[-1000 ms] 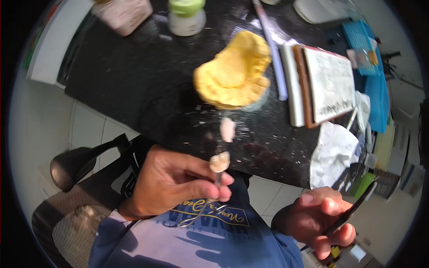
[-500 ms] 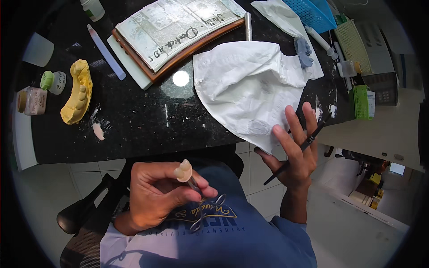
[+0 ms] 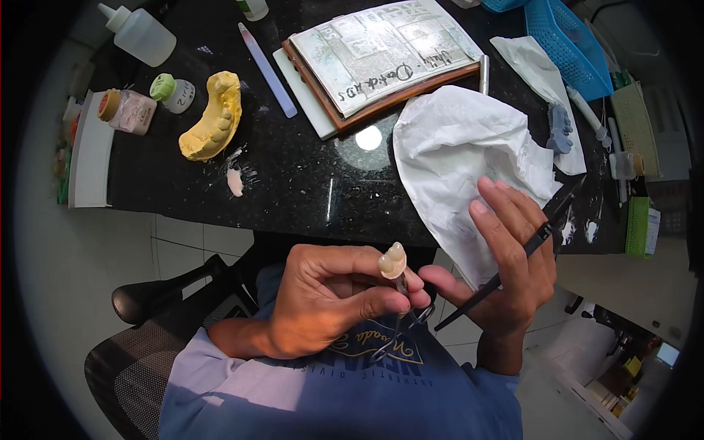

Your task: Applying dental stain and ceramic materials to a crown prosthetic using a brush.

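One cream-and-pink, tooth-shaped piece (image 3: 393, 262) looks light, stiff and chippable, best held by the silver metal clamp (image 3: 400, 283) the left hand (image 3: 334, 299) pinches, while the right hand (image 3: 517, 268) grasps a slender black brush (image 3: 540, 235).

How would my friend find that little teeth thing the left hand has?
Find the big black table, then the left hand in front of its edge. By that hand's thumb, on the end of a metal tool, is the tooth-like piece. It's small, cream and bumpy, unlike the long dark stick in the right hand.
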### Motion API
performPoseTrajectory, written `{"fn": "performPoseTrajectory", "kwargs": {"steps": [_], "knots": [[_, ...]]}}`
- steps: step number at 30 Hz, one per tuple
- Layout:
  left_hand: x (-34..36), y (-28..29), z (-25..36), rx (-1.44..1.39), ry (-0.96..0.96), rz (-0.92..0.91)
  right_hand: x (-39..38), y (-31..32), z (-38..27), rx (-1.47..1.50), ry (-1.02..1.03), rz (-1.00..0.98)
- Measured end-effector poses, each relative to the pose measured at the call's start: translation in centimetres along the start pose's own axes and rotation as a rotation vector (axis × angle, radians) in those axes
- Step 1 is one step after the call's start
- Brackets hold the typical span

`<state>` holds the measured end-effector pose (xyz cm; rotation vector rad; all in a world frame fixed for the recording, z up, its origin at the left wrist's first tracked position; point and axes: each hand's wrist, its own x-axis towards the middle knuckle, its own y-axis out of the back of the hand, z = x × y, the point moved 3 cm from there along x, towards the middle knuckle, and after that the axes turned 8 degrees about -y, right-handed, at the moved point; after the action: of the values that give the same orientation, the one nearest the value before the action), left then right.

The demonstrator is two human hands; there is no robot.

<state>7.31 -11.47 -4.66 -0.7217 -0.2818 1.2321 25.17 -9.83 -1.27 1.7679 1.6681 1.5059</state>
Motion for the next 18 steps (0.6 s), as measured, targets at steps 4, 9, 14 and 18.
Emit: {"fn": "performPoseTrajectory", "kwargs": {"steps": [4, 9, 14, 18], "knots": [[-0.09, 0.43, 0.23, 0.078, -0.069, 0.029, 0.64, -0.81, -0.41, -0.156, 0.014, -0.082], [-0.08, 0.49, 0.60, 0.099, -0.099, 0.057, -0.08, -0.45, -0.94, -0.097, -0.009, -0.109], [0.03, 0.27, 0.64, 0.041, -0.018, 0.075, 0.12, -0.27, -0.60, 0.114, -0.080, 0.044], [0.17, 0.20, 0.48, 0.060, -0.033, 0.063, 0.72, -0.63, -0.88, 0.180, -0.117, 0.106]]}}
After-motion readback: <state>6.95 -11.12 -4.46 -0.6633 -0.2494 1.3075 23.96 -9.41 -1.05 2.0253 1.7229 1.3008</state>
